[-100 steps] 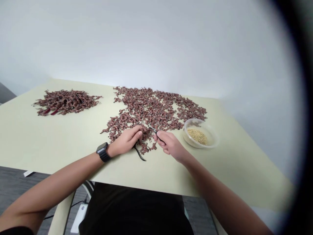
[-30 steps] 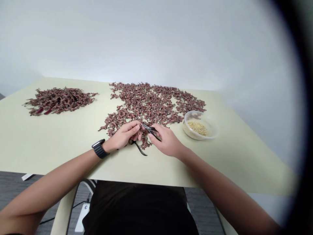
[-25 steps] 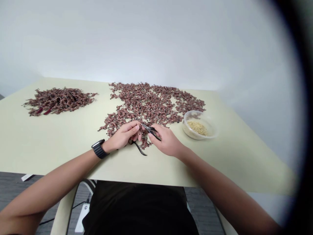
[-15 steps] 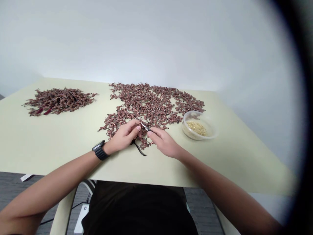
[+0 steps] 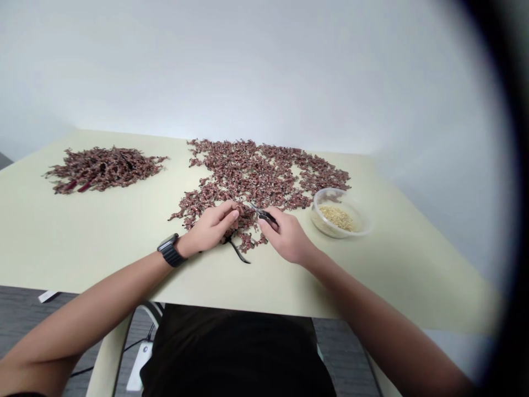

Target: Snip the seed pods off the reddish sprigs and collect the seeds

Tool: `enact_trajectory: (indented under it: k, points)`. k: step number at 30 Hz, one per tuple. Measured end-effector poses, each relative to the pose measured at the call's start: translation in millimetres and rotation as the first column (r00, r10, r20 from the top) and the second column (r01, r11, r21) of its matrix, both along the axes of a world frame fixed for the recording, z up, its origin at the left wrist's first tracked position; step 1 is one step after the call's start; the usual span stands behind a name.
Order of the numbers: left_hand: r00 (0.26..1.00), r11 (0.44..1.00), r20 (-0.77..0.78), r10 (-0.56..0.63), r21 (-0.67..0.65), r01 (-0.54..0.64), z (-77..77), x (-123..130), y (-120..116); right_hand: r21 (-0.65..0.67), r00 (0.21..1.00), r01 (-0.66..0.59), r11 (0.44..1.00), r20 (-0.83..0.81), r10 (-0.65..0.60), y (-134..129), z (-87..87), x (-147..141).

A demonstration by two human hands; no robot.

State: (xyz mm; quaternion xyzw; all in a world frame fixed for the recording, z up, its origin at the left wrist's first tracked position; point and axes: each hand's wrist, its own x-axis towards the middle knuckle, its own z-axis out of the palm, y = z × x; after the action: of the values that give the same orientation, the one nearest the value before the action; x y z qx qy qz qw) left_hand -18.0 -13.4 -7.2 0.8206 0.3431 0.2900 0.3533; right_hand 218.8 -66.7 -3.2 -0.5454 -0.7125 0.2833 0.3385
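Note:
My right hand (image 5: 287, 237) is wrapped round small pliers with black handles (image 5: 268, 216), and their slim metal jaws point left. The jaw tips are just right of my left fingertips. My left hand (image 5: 214, 225), with a dark watch on its wrist, is closed in a pinch. What lies between its thumb and forefinger is too small to make out. Beneath both hands spreads a wide layer of small reddish-brown pieces (image 5: 248, 171) with dark ends. A second black-handled tool (image 5: 239, 253) rests on the table by my left hand, partly hidden under it.
To the right stands a clear round plastic bowl (image 5: 363, 231) holding small gold-coloured bits (image 5: 336, 218). A heaped pile of similar reddish-brown pieces (image 5: 105, 168) lies at the left of the pale table (image 5: 124, 242). A white wall (image 5: 248, 71) rises behind the table.
My right hand has drawn slightly right with the pliers, whose jaws now sit apart from my left fingertips. My left hand stays nearly in place. The view has shifted a little.

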Motion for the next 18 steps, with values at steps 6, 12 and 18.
enact_trajectory:
  k: [6, 12, 18]
  points:
    - [0.983, 0.978, 0.160, -0.087, -0.173, 0.115, -3.3, 1.4, 1.1, 0.122, 0.982, -0.078, 0.989, 0.178, 0.056, 2.2, -5.6, 0.3]
    - [0.973, 0.959, 0.205, -0.108, -0.235, 0.156, -1.9, 3.0, -1.5, 0.132, 0.969, -0.128, 0.983, 0.228, 0.095, 3.4, -9.4, 1.0]
    - [0.967, 0.944, 0.241, -0.086, -0.292, 0.156, -3.6, 3.9, -1.1, 0.136, 0.969, -0.115, 0.984, 0.232, 0.081, 2.2, -5.3, 1.9]
